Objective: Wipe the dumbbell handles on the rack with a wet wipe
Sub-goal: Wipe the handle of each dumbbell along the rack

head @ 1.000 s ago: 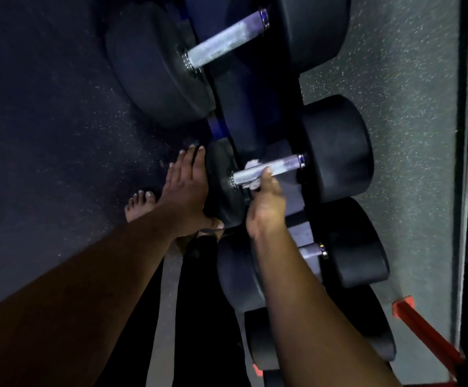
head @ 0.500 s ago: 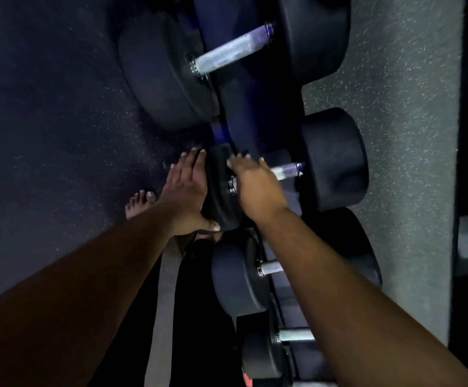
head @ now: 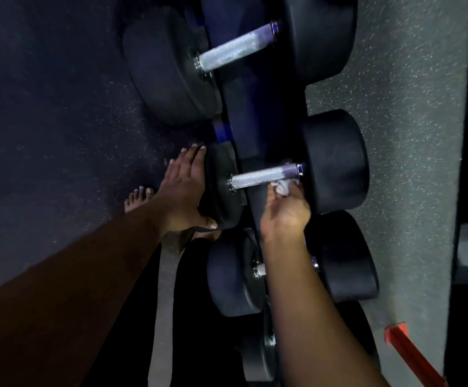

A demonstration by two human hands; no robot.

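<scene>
Right hand (head: 284,212) pinching wipe (head: 283,187) under handle (head: 263,177), left hand (head: 184,191) flat on weight head (head: 221,188), neighbouring dumbbells crowd close.

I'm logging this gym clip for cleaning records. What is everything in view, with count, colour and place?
Dumbbells: at least four, black heads, silver knurled handles, in a row on the rack.
Rack: one, dark blue, running under the dumbbells.
Wet wipe: one, white, bunched against the second handle.
Floor: speckled grey on the right, dark on the left.
Red bar: one, lower right.
Bare foot: one, on the dark floor.
Left hand: flat on that dumbbell's near head.
Right hand: pinches the wipe.
</scene>
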